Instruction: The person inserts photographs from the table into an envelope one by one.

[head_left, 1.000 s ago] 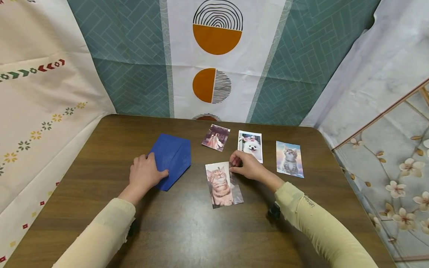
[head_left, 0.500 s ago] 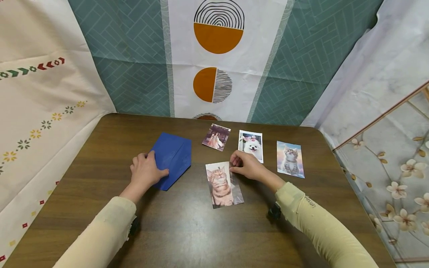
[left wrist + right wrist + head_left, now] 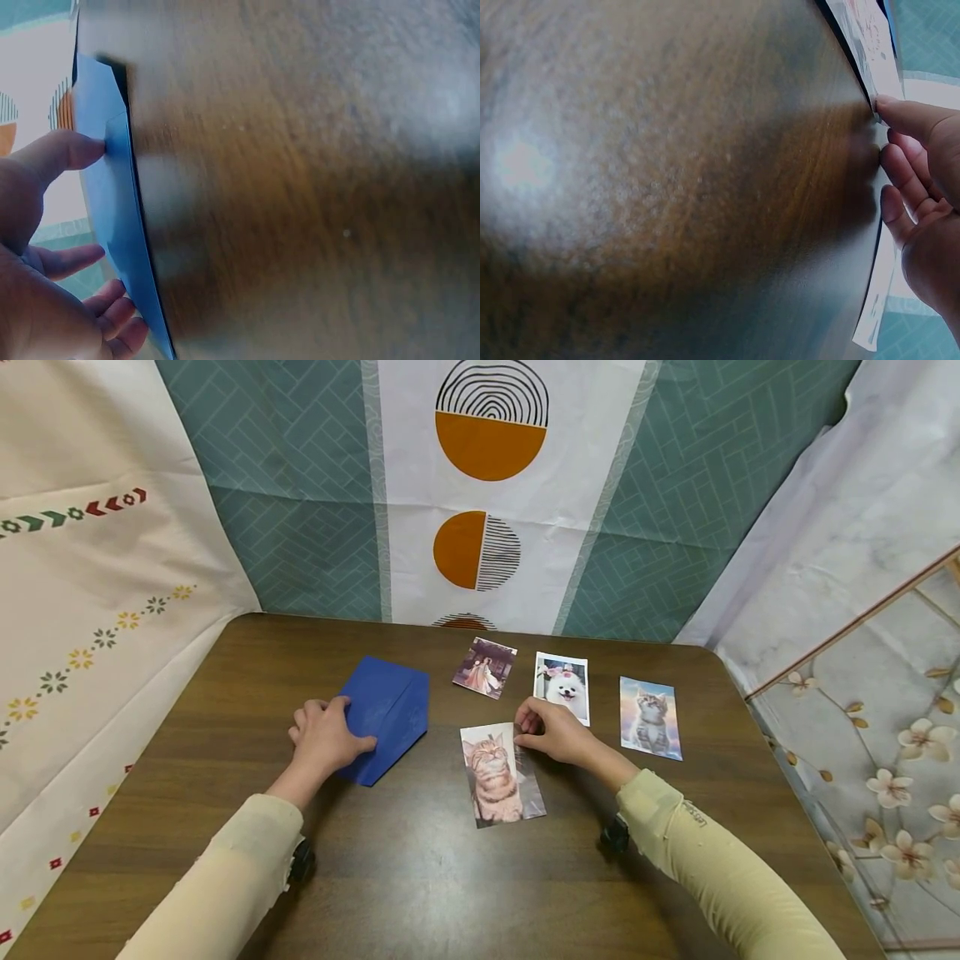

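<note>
In the head view, my left hand (image 3: 321, 739) rests on the left side of a blue envelope (image 3: 386, 714) that lies on the table. Its thumb and index finger (image 3: 79, 260) touch the paper in the left wrist view, spread apart, with the other fingertips near the edge. My right hand (image 3: 557, 731) pinches the upper right corner of a photo of an orange cat (image 3: 493, 777). Seen from the right wrist, the thumb (image 3: 907, 116) is on that photo's edge (image 3: 866, 52); the fingers are bent beneath it.
Behind my hands lie a photo of a figure in a robe (image 3: 483, 668) and a white dog photo (image 3: 562, 681), partly behind my right hand. A kitten photo (image 3: 649, 718) lies farther right. Patterned cloths hang behind the brown table (image 3: 450, 893) and at both sides.
My left hand has shifted slightly left over the envelope. My right hand and the orange cat photo stay in place; the head view has drifted a little.
</note>
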Demonstrator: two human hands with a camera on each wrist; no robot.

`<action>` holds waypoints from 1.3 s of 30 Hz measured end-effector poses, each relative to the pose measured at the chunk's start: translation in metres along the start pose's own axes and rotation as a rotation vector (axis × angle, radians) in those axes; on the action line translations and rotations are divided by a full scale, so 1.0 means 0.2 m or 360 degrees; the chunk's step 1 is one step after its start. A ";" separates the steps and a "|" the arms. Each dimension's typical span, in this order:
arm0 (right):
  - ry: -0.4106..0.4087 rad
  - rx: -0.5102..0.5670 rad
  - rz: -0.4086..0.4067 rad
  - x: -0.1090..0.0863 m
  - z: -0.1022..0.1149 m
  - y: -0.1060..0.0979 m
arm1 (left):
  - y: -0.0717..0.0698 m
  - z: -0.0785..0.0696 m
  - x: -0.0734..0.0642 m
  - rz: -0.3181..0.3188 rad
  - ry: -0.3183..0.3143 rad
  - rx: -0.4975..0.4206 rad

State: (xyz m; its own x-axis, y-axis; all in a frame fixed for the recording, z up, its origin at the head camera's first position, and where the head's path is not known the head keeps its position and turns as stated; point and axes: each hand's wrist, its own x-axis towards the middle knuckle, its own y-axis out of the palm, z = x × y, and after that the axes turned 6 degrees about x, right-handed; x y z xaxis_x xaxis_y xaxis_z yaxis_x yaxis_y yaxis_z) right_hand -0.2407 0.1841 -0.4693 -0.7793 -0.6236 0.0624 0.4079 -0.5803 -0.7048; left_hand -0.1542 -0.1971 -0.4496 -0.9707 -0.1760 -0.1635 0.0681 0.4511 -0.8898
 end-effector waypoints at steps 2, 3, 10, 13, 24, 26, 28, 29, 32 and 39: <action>0.0003 0.0003 0.0002 0.00 0.00 0.00 | 0.01 0.01 0.01 0.0003 -0.0014 -0.0014; 0.0003 0.0006 0.0002 0.00 0.00 0.00 | 0.01 0.01 0.01 0.0006 -0.0018 -0.0013; -0.0011 0.0006 0.0002 0.00 0.00 0.00 | 0.01 0.00 0.03 0.0027 -0.0028 -0.0011; -0.0013 0.0002 0.0006 0.00 0.00 0.00 | 0.01 -0.01 0.02 0.0016 -0.0024 -0.0025; -0.0015 -0.0016 0.0004 -0.01 -0.01 0.00 | 0.03 -0.02 0.01 -0.0041 0.0018 0.0005; -0.0016 -0.0017 0.0003 -0.01 -0.01 0.00 | 0.03 -0.02 0.02 -0.0034 0.0025 0.0016; -0.0018 -0.0019 0.0001 -0.01 -0.01 0.00 | 0.03 -0.03 0.02 -0.0029 0.0032 0.0024; -0.0021 -0.0019 -0.0001 -0.01 -0.01 0.00 | 0.03 -0.03 0.02 -0.0028 0.0033 0.0028; -0.0034 -0.0021 -0.0005 -0.01 -0.01 0.00 | 0.03 -0.04 0.02 -0.0026 0.0033 0.0044; -0.0042 -0.0033 -0.0009 -0.01 0.00 0.00 | 0.03 -0.06 0.02 -0.0024 0.0010 0.0054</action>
State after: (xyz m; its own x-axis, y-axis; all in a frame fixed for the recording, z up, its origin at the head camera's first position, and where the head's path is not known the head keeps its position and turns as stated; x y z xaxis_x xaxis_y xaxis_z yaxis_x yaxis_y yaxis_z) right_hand -0.2394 0.1859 -0.4692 -0.7687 -0.6340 0.0845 0.3934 -0.5729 -0.7190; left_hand -0.1606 -0.1849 -0.4514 -0.9731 -0.1771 -0.1472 0.0608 0.4187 -0.9061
